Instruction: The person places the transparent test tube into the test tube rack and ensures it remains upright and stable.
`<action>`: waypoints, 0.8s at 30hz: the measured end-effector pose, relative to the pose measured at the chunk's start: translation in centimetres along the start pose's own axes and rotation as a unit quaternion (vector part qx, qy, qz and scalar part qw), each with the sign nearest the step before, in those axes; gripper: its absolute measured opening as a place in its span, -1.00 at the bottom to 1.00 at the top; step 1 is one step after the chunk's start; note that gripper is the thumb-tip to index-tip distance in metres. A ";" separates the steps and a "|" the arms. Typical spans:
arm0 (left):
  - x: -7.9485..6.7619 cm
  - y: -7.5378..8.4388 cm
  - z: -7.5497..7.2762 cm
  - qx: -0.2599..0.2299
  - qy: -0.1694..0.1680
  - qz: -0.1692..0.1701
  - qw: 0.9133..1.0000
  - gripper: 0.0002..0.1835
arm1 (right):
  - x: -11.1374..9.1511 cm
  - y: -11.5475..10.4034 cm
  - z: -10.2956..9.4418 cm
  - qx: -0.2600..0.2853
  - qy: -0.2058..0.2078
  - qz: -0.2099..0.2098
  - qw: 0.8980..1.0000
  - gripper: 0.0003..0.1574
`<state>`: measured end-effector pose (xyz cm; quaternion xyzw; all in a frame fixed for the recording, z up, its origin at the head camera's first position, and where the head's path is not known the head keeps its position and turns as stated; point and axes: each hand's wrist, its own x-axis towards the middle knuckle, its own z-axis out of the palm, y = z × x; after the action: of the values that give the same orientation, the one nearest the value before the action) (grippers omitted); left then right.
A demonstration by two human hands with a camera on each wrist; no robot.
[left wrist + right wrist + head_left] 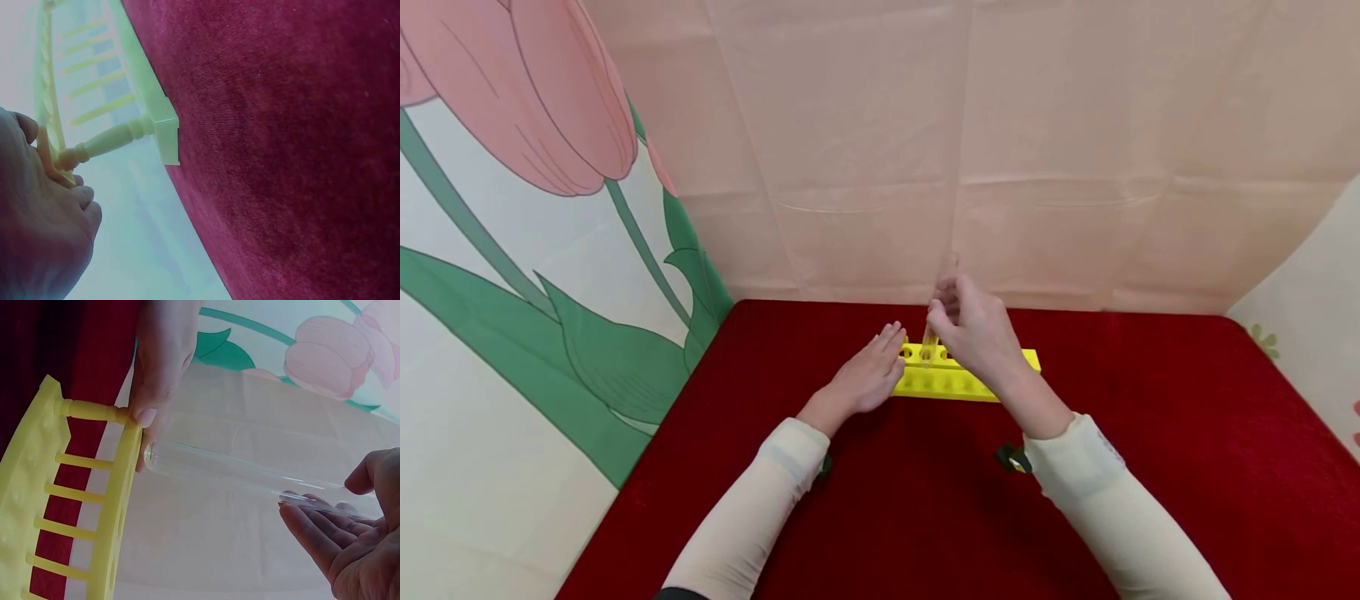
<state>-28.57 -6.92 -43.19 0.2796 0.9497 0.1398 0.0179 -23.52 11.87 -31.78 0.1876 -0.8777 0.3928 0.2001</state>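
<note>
Plainly, the yellow rack stood near the far edge of the red worktop, a pinkish backdrop rising behind it; the side edges ran well apart from its ends, and the widest stretch of red spread on its near side. Both forearms reached toward it from that side. The left hand held the rack's left end, thumb and fingers closed about the top plate. The right hand, raised above the rack, pinched a glass tube between thumb and fingers. Below that hand, the tube's rounded bottom hung just above the top plate, toward the left end.
</note>
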 end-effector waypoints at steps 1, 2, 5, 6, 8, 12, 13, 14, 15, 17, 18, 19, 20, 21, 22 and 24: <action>0.0 0.0 0.0 0.000 0.000 -0.001 1.000 -0.38 | 0.0 0.0 0.1 0.001 0.001 -0.001 1.000 -0.71; 0.0 0.0 0.1 -0.001 0.000 -0.002 1.000 -0.38 | 0.1 0.0 0.1 0.002 0.001 -0.002 1.000 -0.70; 0.0 0.0 0.2 0.001 0.000 -0.003 1.000 -0.38 | 0.2 -0.1 0.3 0.008 0.000 -0.004 1.000 -0.71; 0.0 -0.1 0.2 0.001 0.000 -0.003 1.000 -0.38 | 0.2 -0.1 0.4 0.011 0.000 -0.005 1.000 -0.72; 0.0 -0.1 0.2 0.002 0.000 -0.002 1.000 -0.38 | 0.3 -0.2 0.5 0.018 0.000 -0.006 1.000 -0.72; 0.0 -0.1 0.1 0.002 -0.001 -0.002 1.000 -0.38 | 0.4 -0.3 0.7 0.026 0.004 -0.005 1.000 -0.73; -0.1 0.0 0.0 0.002 -0.003 -0.003 1.000 -0.38 | 0.4 -0.3 0.8 0.027 0.004 -0.004 1.000 -0.72; -0.1 0.0 0.0 0.001 -0.003 -0.003 1.000 -0.38 | 0.4 -0.2 0.8 0.027 0.004 -0.005 1.000 -0.73; -0.1 0.0 0.0 -0.001 -0.005 -0.004 1.000 -0.38 | 0.5 -0.2 0.9 0.027 0.004 -0.006 1.000 -0.73; -0.1 0.0 0.0 -0.002 -0.005 -0.005 1.000 -0.38 | 0.5 -0.2 1.0 0.031 0.003 -0.007 1.000 -0.72; -0.1 0.0 0.0 -0.003 -0.006 -0.006 1.000 -0.38 | 0.6 -0.1 1.1 0.032 0.004 -0.008 0.999 -0.72; -0.1 0.0 0.0 -0.003 -0.006 -0.007 1.000 -0.37 | 0.6 -0.1 1.2 0.033 0.004 -0.008 0.999 -0.73; -0.1 0.0 0.0 -0.004 -0.006 -0.007 1.000 -0.37 | 0.7 -0.1 1.2 0.035 0.005 -0.008 0.999 -0.73; -0.1 0.0 0.0 -0.004 -0.007 -0.007 1.000 -0.37 | 0.7 0.0 1.3 0.036 0.006 -0.009 0.999 -0.73; -0.1 -0.1 0.1 -0.005 -0.007 -0.008 1.000 -0.37 | 0.7 0.0 1.4 0.038 0.006 -0.008 0.999 -0.74; -0.1 -0.1 0.1 -0.006 -0.009 -0.010 1.000 -0.37 | 0.8 0.1 1.5 0.041 0.007 -0.008 0.999 -0.74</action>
<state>-28.53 -7.00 -43.33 0.2713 0.9514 0.1431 0.0293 -24.55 10.60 -32.34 0.1998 -0.8580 0.4280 0.2020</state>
